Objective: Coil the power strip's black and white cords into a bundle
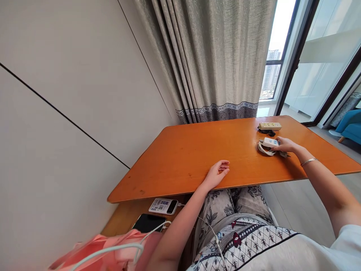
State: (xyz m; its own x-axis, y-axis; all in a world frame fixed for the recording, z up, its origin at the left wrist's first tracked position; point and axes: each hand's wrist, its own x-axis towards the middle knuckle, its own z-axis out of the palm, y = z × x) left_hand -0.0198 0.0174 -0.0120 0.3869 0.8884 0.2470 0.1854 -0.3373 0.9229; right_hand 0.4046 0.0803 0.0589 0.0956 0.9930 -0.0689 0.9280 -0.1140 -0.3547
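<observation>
On the right side of the wooden table, my right hand [285,144] grips a white power strip [270,142] by its right end. Its white cord [264,149] lies coiled beside and in front of it, with the plug end near my fingers. Just behind sits a cream power strip [270,126] with a black cord [266,132] bundled in front of it. My left hand [217,174] rests near the table's front edge, holding nothing, its fingers loosely curled and apart from the thumb.
The orange-brown table [180,158] stands before a grey curtain [220,60]. Below its left front edge lie a white power bank [163,206] and a black phone [149,223], both with cables. A pink bag [107,250] is at the lower left.
</observation>
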